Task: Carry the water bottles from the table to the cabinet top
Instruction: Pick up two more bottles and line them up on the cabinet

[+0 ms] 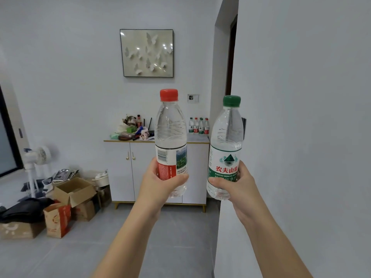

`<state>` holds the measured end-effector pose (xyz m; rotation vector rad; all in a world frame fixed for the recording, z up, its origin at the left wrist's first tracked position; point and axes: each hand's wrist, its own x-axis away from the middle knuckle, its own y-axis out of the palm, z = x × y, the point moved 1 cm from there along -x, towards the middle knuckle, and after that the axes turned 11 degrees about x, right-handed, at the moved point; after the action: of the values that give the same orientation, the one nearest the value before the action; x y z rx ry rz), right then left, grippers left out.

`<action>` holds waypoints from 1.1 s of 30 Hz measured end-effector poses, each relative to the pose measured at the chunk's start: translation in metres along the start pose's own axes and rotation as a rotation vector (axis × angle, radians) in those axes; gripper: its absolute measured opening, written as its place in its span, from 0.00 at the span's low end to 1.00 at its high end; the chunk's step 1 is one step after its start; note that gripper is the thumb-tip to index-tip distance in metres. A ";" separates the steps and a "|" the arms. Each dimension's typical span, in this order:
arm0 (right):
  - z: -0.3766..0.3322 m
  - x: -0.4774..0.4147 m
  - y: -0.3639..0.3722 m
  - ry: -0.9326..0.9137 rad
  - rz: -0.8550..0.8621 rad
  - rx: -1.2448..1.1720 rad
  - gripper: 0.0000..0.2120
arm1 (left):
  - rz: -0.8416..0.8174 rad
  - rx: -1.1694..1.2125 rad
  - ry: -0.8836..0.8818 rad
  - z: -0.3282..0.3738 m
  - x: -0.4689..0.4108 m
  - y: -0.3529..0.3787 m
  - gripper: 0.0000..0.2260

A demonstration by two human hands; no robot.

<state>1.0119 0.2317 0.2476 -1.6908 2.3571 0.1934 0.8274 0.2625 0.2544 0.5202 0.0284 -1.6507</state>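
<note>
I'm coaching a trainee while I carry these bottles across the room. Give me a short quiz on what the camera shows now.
1. True or false: the left hand and the right hand each hold a bottle cap-up.
2. Which cap colour is on the left hand's bottle? A green, B red, C blue.
3. How many small bottles can be seen standing on top of the cabinet?

Key: 1 true. 2 B. 3 four, near its right end.
</note>
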 end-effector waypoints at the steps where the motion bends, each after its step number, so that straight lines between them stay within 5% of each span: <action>1: 0.004 -0.012 0.001 0.000 -0.001 -0.002 0.29 | 0.005 -0.003 -0.004 -0.005 -0.010 0.001 0.21; 33: 0.132 -0.390 0.129 -0.012 0.138 0.074 0.29 | -0.019 -0.005 -0.077 -0.177 -0.418 -0.080 0.24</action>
<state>1.0243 0.6622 0.2200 -1.4913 2.4414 0.1376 0.8302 0.7220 0.2194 0.4539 -0.0194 -1.6880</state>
